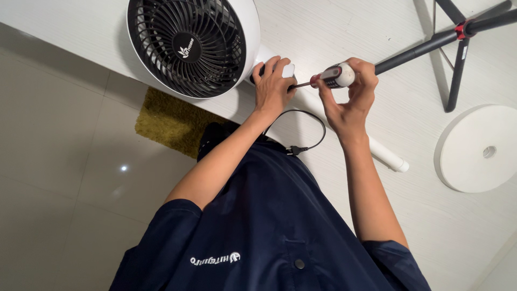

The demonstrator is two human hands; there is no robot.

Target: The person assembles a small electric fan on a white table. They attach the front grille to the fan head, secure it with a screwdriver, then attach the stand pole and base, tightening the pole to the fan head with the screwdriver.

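Gripping screwdriver (pixel 333 76) beside white fan (pixel 193 46)

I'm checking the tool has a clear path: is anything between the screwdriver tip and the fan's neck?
Nothing visible. The right hand holds the screwdriver, and its shaft runs straight to the fan neck. The left hand grips that neck and hides the tip itself. The cable lies below, apart.
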